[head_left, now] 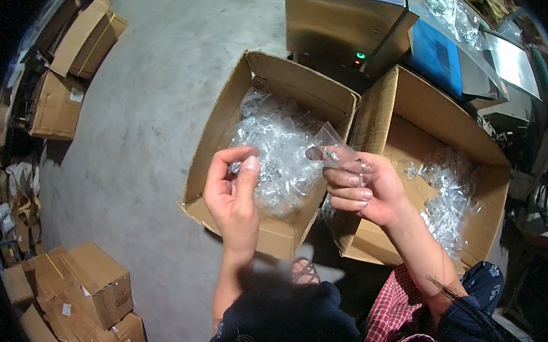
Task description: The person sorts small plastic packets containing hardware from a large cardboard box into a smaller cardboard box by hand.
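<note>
My right hand (365, 187) pinches one clear bag (341, 155) over the right side of the left box (303, 83). From my left hand (232, 190), the bag is to the right and a little farther from me, across the middle of the left box. My right hand is the nearer one, since the bag is in its fingers. The bag's long side seems to lean, going from the far end of the left box down toward its right rim, but my fingers hide some of it, so I am not sure. My left hand is over the left side of the left box, with thumb and finger curled close, so the gap is narrow. Something shiny shows there, but I cannot tell if I hold it.

Now I count. I see two hands, one bag in my right hand and two open boxes. The right box (381, 116) is just beside the left box. Each box has one shiny heap: the left heap (278, 139) and the right heap (447, 200). There are too many bits to count. One metal machine (343, 23) is past the far right corner of the left box.
</note>
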`<action>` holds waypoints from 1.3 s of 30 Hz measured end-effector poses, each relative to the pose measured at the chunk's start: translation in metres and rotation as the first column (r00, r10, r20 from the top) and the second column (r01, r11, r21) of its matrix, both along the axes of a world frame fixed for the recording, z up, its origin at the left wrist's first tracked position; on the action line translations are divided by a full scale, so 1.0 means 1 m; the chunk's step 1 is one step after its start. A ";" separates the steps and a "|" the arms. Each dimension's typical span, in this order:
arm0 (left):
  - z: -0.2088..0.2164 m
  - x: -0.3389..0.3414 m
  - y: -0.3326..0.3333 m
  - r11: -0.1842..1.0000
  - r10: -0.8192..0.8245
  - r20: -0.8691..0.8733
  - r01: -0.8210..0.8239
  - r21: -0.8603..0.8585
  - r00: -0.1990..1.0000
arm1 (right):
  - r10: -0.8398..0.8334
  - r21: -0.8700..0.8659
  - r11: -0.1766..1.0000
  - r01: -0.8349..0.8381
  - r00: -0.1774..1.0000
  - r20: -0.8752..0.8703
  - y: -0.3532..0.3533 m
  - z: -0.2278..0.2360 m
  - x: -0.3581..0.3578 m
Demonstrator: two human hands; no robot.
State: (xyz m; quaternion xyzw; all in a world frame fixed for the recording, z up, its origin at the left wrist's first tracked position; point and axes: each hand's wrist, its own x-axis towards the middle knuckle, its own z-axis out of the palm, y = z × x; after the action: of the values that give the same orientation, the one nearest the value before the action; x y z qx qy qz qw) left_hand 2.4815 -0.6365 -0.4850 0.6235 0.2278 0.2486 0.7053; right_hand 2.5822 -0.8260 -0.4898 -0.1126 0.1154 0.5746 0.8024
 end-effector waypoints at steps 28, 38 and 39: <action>0.018 -0.007 -0.001 0.750 -0.662 -0.204 0.644 -0.154 0.721 | -0.009 -0.356 0.893 0.274 0.803 0.596 0.001 0.026 0.026; 0.028 0.008 -0.020 0.881 -0.471 -0.279 0.458 -0.117 0.837 | -0.002 -0.405 0.787 0.466 0.658 0.753 0.012 0.025 0.006; 0.028 0.005 -0.019 0.870 -0.492 -0.269 0.460 -0.177 0.828 | -0.023 -0.385 0.785 0.486 0.644 0.765 0.013 0.023 0.007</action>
State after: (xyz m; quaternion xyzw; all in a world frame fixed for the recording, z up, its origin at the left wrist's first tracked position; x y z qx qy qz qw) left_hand 2.4869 -0.6557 -0.4567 0.6535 0.1841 -0.0468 0.7327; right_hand 2.5895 -0.8134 -0.4672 -0.5416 -0.0332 0.2959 0.7862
